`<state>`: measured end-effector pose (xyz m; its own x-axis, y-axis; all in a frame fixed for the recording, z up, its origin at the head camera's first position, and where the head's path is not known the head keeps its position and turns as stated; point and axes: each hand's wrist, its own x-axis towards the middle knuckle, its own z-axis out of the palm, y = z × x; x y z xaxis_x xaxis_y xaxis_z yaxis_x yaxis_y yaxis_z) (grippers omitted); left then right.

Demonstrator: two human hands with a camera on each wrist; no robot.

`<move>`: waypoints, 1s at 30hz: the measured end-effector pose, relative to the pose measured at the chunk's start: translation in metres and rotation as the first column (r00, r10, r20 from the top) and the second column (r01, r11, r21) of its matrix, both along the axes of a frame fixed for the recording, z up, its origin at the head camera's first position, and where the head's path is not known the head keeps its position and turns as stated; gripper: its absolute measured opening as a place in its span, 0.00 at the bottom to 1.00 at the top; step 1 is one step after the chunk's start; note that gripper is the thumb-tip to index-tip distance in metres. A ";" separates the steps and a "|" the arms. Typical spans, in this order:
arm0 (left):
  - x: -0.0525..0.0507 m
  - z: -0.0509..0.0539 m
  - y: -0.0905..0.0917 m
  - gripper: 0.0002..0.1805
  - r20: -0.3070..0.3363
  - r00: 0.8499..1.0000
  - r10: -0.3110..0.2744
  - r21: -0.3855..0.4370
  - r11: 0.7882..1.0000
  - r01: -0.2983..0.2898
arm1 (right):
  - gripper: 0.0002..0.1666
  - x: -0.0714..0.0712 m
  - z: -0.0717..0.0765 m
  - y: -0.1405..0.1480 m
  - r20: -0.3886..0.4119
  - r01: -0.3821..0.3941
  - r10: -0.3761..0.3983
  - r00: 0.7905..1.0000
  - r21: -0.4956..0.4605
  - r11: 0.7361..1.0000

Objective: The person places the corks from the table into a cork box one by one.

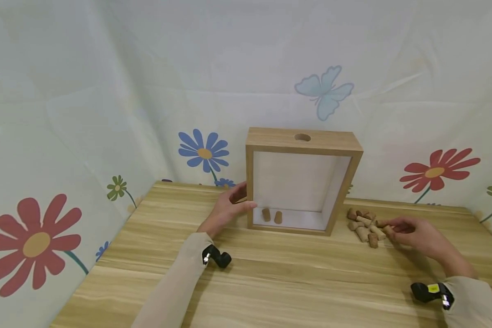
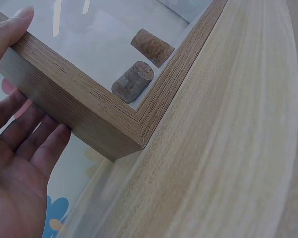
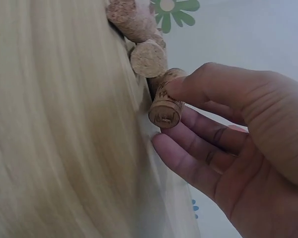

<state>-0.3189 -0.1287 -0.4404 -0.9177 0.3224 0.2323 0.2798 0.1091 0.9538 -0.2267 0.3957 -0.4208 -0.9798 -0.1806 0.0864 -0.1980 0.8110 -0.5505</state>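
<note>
A wooden shadow box [image 1: 270, 135] with a clear front and a round hole [image 1: 302, 137] in its top stands upright on the table. Two wine corks, one [image 2: 133, 82] nearer the corner and another [image 2: 152, 47] beyond it, stand inside along its bottom. My left hand [image 1: 227, 209] grips the box's left side, thumb on the front edge and fingers against the outer side. At the right, my right hand [image 1: 420, 237] pinches a printed wine cork [image 3: 165, 115] between thumb and fingers, at the edge of a loose cork pile [image 1: 362, 233].
The wood-grain table [image 1: 270, 282] runs back to a pale cloth backdrop [image 1: 246, 68] printed with flowers and a butterfly. The cork pile lies just right of the box, several corks touching one another.
</note>
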 end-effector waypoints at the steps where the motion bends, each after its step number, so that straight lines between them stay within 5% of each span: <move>1: 0.000 0.000 0.000 0.45 0.000 1.000 0.001 0.000 1.000 -0.001 | 0.20 0.001 0.001 0.001 0.012 0.012 -0.012 1.000 -0.004 1.000; 11: 0.000 -0.002 -0.001 0.44 -0.004 1.000 0.004 0.010 1.000 -0.004 | 0.24 0.004 0.008 0.000 0.024 0.073 -0.072 0.997 -0.072 0.995; 30: 0.000 0.000 0.000 0.47 0.001 1.000 0.010 -0.001 1.000 -0.010 | 0.20 0.008 0.033 -0.026 -0.231 0.049 -0.093 0.969 -0.189 0.981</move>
<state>-0.3188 -0.1290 -0.4409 -0.9210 0.3135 0.2311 0.2778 0.1130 0.9540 -0.2186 0.3702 -0.3880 -0.9367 -0.0714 0.3427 -0.2863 0.7195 -0.6327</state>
